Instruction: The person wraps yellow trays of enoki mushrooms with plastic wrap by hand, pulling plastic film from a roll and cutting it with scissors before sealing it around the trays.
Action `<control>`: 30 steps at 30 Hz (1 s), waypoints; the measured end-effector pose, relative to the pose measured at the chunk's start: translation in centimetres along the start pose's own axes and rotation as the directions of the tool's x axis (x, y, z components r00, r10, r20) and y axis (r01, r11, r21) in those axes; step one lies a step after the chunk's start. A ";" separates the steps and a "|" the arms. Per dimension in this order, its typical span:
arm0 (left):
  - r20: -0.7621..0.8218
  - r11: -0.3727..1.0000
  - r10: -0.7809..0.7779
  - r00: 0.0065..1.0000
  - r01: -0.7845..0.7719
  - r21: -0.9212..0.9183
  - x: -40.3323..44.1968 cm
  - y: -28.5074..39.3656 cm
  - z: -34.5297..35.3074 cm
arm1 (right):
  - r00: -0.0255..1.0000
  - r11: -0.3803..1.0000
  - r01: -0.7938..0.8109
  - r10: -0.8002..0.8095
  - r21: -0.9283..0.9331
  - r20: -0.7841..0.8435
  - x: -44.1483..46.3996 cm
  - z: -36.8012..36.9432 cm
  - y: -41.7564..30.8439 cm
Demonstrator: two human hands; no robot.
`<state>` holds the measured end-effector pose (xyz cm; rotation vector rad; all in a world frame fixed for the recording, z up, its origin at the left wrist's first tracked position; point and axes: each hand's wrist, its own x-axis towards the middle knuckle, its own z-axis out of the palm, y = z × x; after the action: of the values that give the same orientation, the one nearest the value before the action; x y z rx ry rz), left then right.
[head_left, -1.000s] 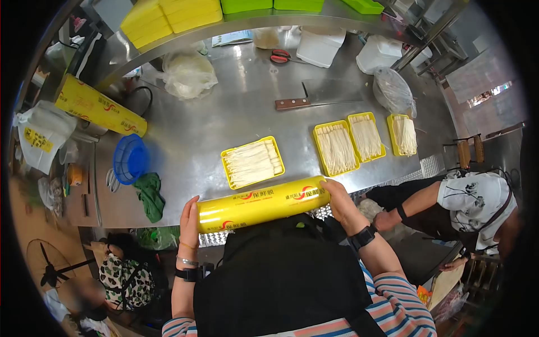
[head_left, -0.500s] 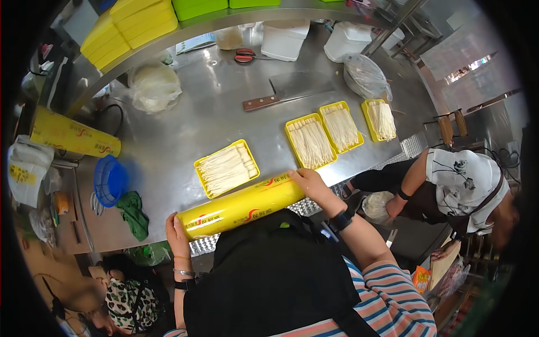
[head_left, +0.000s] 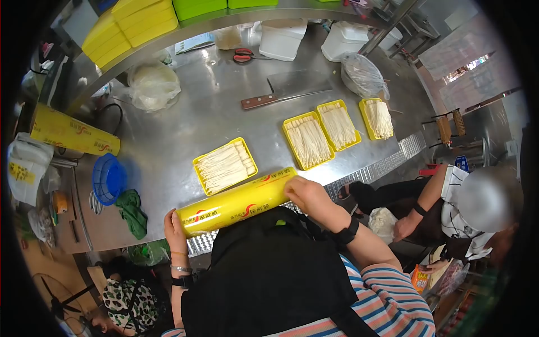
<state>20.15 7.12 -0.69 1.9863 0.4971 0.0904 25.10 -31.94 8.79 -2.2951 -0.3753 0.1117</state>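
Head view, sole view: one printed yellow roll (head_left: 236,206), lying aslant at the near edge of the steel worktop (head_left: 163,140), just in front of the wearer's black apron (head_left: 269,269). Left hand (head_left: 176,231): grasping the roll's left end, thumb and fingers about it. Right hand (head_left: 309,197): at the roll's right end, fingers bent; whether it pinches the outer layer or merely rests there, cannot tell. Done, as judged from the layout: four yellow trays filled with pale, thin-stalked mushrooms, namely a nearest tray (head_left: 234,183) just beyond the roll, two set side by side, a middle tray (head_left: 320,163) and its neighbour (head_left: 353,141), and an end tray (head_left: 365,122) farthest right. Left, by the same judgement: work with the roll seems barely begun, as no length can be made out drawn off it, and no covering can be made out over the nearest tray. Also present: wooden-handled cleaver (head_left: 297,87), flat, beyond the trays; red-handled scissors (head_left: 243,55); second yellow roll (head_left: 73,130), at the left; blue basket (head_left: 109,180), with a green cloth (head_left: 132,213) near it; stacked yellow boxes (head_left: 146,22), on the shelf above.
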 end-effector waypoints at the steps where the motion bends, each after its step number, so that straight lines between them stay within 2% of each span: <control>1: -0.001 1.000 -0.011 1.000 0.011 -0.007 0.0 0.1 0.0 | 0.982 0.975 -0.168 0.153 0.145 0.107 -0.5 -0.1 0.2; 2: 0.001 1.000 -0.012 1.000 0.012 -0.006 0.1 -0.2 0.1 | 0.982 0.975 -0.170 0.155 0.145 0.108 -0.9 -0.3 0.7; 4: -0.011 0.999 0.003 1.000 -0.003 -0.040 0.5 -0.8 0.2 | 0.991 0.964 -0.084 0.055 0.252 0.119 -1.6 -0.5 1.2; 5: -0.009 0.999 0.004 1.000 -0.004 -0.037 0.5 -1.0 0.2 | 0.991 0.963 -0.086 0.057 0.254 0.117 -1.8 -0.4 1.1; 7: 0.004 0.996 -0.044 0.999 0.044 -0.071 0.5 0.4 0.2 | 0.996 0.977 0.086 -0.090 0.196 0.013 -2.1 -0.3 0.3; 10: 0.017 0.999 -0.022 1.000 0.022 -0.025 1.2 1.1 0.3 | 0.989 0.974 0.148 -0.147 0.171 -0.018 -2.0 1.2 1.6; 11: 0.037 1.000 -0.006 0.999 0.007 -0.031 1.6 0.9 0.2 | 0.990 0.977 0.140 -0.136 0.159 -0.037 -2.0 1.8 2.0; 14: 0.073 0.998 0.037 0.997 -0.041 0.047 3.2 -0.5 0.5 | 0.988 0.949 0.138 -0.151 0.284 0.023 -1.1 0.9 2.4; 15: 0.109 0.998 -0.060 0.992 0.063 -0.025 3.6 0.8 1.2 | 0.985 0.939 0.164 -0.172 0.301 -0.001 -0.8 1.0 3.3; 16: 0.136 0.994 -0.086 0.987 0.094 -0.048 4.5 -1.3 1.9 | 0.989 0.928 0.143 -0.145 0.344 -0.019 -0.7 1.7 4.7; 17: 0.142 0.999 -0.022 0.990 0.017 0.038 6.0 -3.9 1.4 | 0.991 0.921 0.136 -0.132 0.365 -0.038 -0.6 1.6 4.9; 18: 0.199 0.994 0.057 0.978 -0.074 0.082 6.3 -3.3 0.9 | 0.998 0.865 0.058 -0.034 0.498 -0.057 -0.5 1.8 4.5; 19: 0.217 0.983 0.102 0.971 -0.131 0.125 6.8 -3.5 0.7 | 0.994 0.862 0.002 0.053 0.507 -0.095 -0.6 1.6 4.2; 20: 0.300 0.981 0.078 0.951 -0.127 0.147 8.1 -4.5 0.1 | 0.982 0.850 -0.051 0.139 0.524 -0.129 -0.6 1.6 4.1; 21: 0.286 0.990 0.070 0.956 -0.103 0.101 8.6 -4.7 0.4 | 0.973 0.852 -0.052 0.161 0.520 -0.166 -1.0 1.7 4.8; 23: 0.338 0.992 0.115 0.934 -0.125 0.008 9.5 -6.2 1.2 | 0.929 0.867 -0.154 0.290 0.474 -0.229 -3.8 2.5 7.0; 24: 0.300 0.978 0.185 0.936 -0.204 0.033 9.9 -7.0 1.4 | 0.911 0.865 -0.162 0.316 0.475 -0.265 -5.4 3.1 7.9; 25: 0.261 0.959 0.257 0.931 -0.280 0.055 10.6 -8.6 1.8 | 0.871 0.832 -0.267 0.424 0.486 -0.247 -7.3 3.9 8.9; 27: 0.329 0.854 0.452 0.829 -0.508 0.109 14.1 -14.3 1.3 | 0.762 0.755 -0.469 0.608 0.458 -0.222 -11.5 5.5 10.2; 28: 0.347 0.830 0.474 0.809 -0.542 0.131 14.2 -13.6 1.2 | 0.693 0.704 -0.571 0.689 0.423 -0.213 -13.8 6.7 10.5; 29: 0.380 0.805 0.483 0.789 -0.571 0.160 14.2 -12.0 1.5 | 0.669 0.691 -0.576 0.706 0.437 -0.234 -16.0 8.2 10.9; 30: 0.420 0.772 0.501 0.757 -0.610 0.177 14.0 -9.8 1.7 | 0.597 0.648 -0.622 0.755 0.438 -0.270 -18.1 10.1 11.1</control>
<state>30.36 14.69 -12.24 2.3367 -0.3661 0.0316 8.49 -37.46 -6.93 -1.9470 0.7678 0.0396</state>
